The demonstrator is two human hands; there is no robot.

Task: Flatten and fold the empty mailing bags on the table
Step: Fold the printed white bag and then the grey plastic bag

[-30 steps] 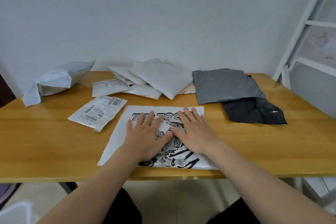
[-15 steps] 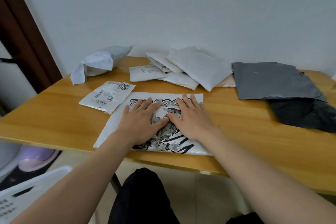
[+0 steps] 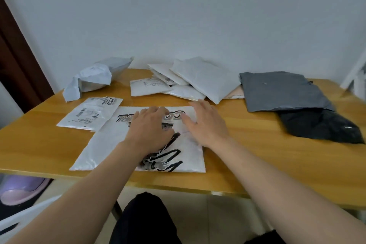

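— Two hands lie on the white plastic mailing bag with black cartoon print [image 3: 111,144], which sits flat at the near edge of the wooden desk [image 3: 257,154].

— And the grip of each?

— The left hand [image 3: 150,128] rests palm down on the print, fingers spread and relaxed. The right hand [image 3: 206,123] lies beside it over the bag's far right corner, fingers straight, pinching nothing.

— What else is on the desk?

— A small white labelled bag [image 3: 89,114] touches the printed bag's far left edge. Behind it sits a crumpled pale grey bag [image 3: 95,77]. A heap of flat white bags [image 3: 188,81] lies by the wall, and to the right a folded grey bag [image 3: 281,91] overlaps a black bag [image 3: 320,127].
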